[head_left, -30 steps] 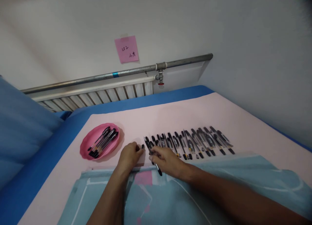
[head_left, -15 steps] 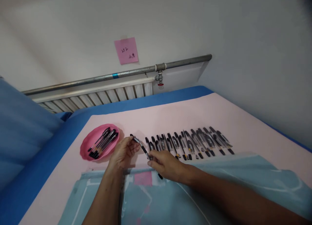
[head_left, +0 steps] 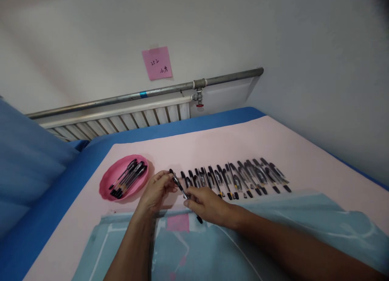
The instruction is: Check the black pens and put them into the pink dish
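A slim clear-bodied pen with black ends [head_left: 180, 185] slants between my two hands, above the front edge of the pink surface. My left hand [head_left: 156, 189] is closed, thumb and fingers pinching its black upper end. My right hand [head_left: 209, 206] grips the lower half, and the black bottom end sticks out below my fingers. To the left, a pink oval bowl [head_left: 105, 187] holds several similar pens [head_left: 129, 179]. Right of my hands, many more pen parts [head_left: 235, 179] lie in a long row, with black caps and small pointed tips among them.
The pink sheet [head_left: 206, 141] lies over a blue-covered bed or table [head_left: 179, 129]. Pale blue cloth [head_left: 304, 216] covers the front. A radiator [head_left: 136, 119] and a metal pipe [head_left: 170, 89] run along the wall behind; blue fabric [head_left: 27, 159] hangs at left.
My left hand has moved slightly right, toward my right hand, with the pen's black upper end. The exposed length of pen between the hands looks shorter. My right hand has barely moved.
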Tool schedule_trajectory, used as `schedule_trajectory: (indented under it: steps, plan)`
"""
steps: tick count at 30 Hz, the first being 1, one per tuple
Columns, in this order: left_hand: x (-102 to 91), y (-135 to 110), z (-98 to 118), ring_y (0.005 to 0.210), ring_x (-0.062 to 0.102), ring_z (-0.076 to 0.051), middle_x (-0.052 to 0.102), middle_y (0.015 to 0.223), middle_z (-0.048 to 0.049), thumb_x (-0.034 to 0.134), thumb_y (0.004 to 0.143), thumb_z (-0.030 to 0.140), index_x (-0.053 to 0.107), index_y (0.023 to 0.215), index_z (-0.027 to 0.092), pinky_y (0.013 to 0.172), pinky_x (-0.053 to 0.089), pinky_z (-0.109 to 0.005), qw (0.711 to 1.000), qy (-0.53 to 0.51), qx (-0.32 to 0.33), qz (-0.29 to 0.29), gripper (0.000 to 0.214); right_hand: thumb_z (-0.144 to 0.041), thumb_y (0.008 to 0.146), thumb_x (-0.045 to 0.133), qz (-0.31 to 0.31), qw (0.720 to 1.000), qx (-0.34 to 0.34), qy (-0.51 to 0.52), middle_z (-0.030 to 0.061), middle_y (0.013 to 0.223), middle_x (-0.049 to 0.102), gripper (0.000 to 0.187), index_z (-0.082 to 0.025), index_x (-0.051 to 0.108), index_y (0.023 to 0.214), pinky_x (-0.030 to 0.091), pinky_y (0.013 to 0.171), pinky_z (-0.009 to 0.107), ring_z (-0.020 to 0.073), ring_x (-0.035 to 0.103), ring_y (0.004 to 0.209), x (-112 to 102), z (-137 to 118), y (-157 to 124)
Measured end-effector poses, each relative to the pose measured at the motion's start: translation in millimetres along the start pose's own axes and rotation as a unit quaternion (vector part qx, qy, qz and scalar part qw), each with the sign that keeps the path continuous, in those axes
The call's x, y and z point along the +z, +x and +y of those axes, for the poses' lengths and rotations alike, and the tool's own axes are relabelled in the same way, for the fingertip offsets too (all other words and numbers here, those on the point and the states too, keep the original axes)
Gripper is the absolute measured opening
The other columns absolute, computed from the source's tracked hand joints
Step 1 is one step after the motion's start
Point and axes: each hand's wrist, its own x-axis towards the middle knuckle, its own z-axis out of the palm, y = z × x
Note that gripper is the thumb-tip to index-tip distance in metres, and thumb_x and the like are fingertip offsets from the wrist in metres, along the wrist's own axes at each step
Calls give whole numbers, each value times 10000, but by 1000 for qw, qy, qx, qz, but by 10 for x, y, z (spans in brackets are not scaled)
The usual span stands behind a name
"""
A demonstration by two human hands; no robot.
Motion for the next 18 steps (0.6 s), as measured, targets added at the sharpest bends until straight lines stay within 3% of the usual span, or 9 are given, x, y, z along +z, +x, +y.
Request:
schedule_trajectory:
  steps: [6, 12, 18]
  plan:
    - [10, -25, -8, 536, 563, -105, 606, 627, -5, 636, 621, 281, 539, 715, 142, 524, 441, -221, 997, 67, -25, -21, 194, -224, 735, 542, 4, 997, 50, 56, -45, 575, 513, 57, -174, 519, 749, 292, 474, 188, 83, 460, 531, 19, 16, 27]
    - [10, -38, -10, 522, 565, -106, 593, 585, -7, 618, 634, 286, 544, 700, 142, 502, 425, -206, 993, 93, -44, -50, 175, -224, 684, 596, 23, 991, 99, 88, -50, 586, 486, 140, -177, 475, 738, 310, 468, 188, 82, 457, 542, 40, 24, 45]
    - [39, -55, -61, 578, 569, -114, 617, 665, -44, 637, 655, 290, 584, 774, 122, 534, 434, -213, 986, 87, -64, -123, 212, -209, 688, 587, 35, 991, 60, 115, -54, 618, 479, 157, -181, 440, 737, 340, 506, 189, 82, 467, 586, 49, 16, 50]
